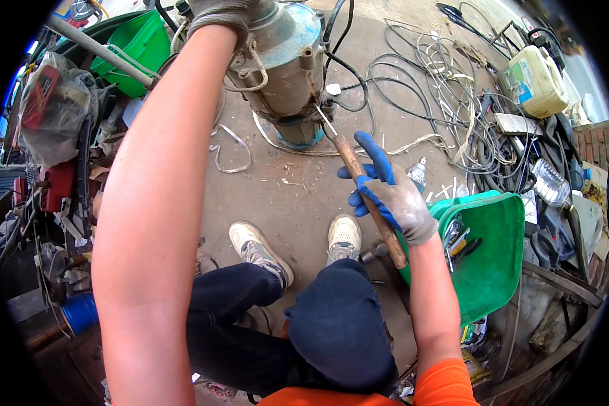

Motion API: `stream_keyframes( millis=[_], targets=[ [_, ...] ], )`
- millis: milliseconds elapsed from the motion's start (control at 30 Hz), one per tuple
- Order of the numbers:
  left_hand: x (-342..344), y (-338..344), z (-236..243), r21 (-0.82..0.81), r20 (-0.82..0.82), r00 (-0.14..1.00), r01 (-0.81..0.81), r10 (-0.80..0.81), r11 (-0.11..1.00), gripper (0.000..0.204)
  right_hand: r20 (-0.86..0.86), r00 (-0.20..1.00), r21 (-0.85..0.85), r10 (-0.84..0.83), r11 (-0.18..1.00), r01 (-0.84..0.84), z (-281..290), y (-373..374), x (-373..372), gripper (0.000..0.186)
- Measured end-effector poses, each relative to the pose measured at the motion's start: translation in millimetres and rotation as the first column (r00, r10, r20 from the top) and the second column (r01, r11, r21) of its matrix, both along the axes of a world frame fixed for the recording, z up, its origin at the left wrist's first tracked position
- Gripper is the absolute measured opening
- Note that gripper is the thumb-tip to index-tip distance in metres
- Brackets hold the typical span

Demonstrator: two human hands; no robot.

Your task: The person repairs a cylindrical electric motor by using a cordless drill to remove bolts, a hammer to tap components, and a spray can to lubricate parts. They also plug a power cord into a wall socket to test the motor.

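A worn metal pump or motor (277, 74), a cylinder with grey, brown and bluish patches, stands upright on the floor in front of me. My left hand (220, 12), in a grey glove, reaches to its top; the fingers are cut off by the upper edge. Beside the cylinder's lower right, my right hand (398, 199) wears a grey and blue glove. It is closed around a long wooden-handled tool (360, 174), the index finger pointing outward. The tool's thin metal shaft (326, 120) slants up to the pump's side; I cannot tell whether its tip touches.
A green tub (490, 257) with hand tools stands at my right. Tangled cables (430, 88) and a pale plastic jug (534, 81) lie beyond. On the left are a green bucket (139, 51), a bagged red item (47, 108) and scrap. My shoes (345, 237) are below the pump.
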State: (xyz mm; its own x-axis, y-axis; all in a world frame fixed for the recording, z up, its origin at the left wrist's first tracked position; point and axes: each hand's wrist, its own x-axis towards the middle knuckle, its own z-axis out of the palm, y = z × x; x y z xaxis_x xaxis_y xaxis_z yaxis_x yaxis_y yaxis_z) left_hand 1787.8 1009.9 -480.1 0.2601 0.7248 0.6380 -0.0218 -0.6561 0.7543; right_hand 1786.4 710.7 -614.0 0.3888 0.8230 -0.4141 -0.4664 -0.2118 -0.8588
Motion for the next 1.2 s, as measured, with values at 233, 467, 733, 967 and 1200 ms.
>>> stream_keyframes(
  millis=[233, 467, 733, 967, 1200],
  targets=[
    [0.3, -0.2, -0.5, -0.009, -0.015, 1.0, 0.001, -0.001, 1.0, 0.049, 0.339, 0.937, -0.343, 0.084, 0.938, 0.04, 5.6, 18.5, -8.0, 0.053],
    [1.0, -3.6, -4.1, -0.018, -0.033, 0.999, 0.01, -0.01, 1.0, 0.049, 0.219, 0.972, -0.329, 0.084, 0.944, -0.008, 0.6, 19.3, 0.0, 0.054],
    [1.0, 2.9, -2.3, -0.024, -0.016, 0.999, 0.043, -0.043, 0.999, 0.05, 0.151, 0.986, -0.282, 0.076, 0.959, -0.031, -0.5, 23.8, 2.3, 0.055],
    [7.6, -5.1, -10.8, -0.196, 0.212, 0.936, 0.324, -0.282, 0.926, 0.027, 0.286, 0.925, -0.513, 0.252, 0.855, -0.074, 16.0, 33.7, 16.6, 0.036],
    [-2.1, -1.1, 6.5, -0.299, 0.209, 0.936, 0.338, -0.285, 0.892, 0.022, 0.145, 0.982, -0.41, 0.122, 0.911, -0.053, 2.8, 47.9, 0.8, 0.04]
  ],
)
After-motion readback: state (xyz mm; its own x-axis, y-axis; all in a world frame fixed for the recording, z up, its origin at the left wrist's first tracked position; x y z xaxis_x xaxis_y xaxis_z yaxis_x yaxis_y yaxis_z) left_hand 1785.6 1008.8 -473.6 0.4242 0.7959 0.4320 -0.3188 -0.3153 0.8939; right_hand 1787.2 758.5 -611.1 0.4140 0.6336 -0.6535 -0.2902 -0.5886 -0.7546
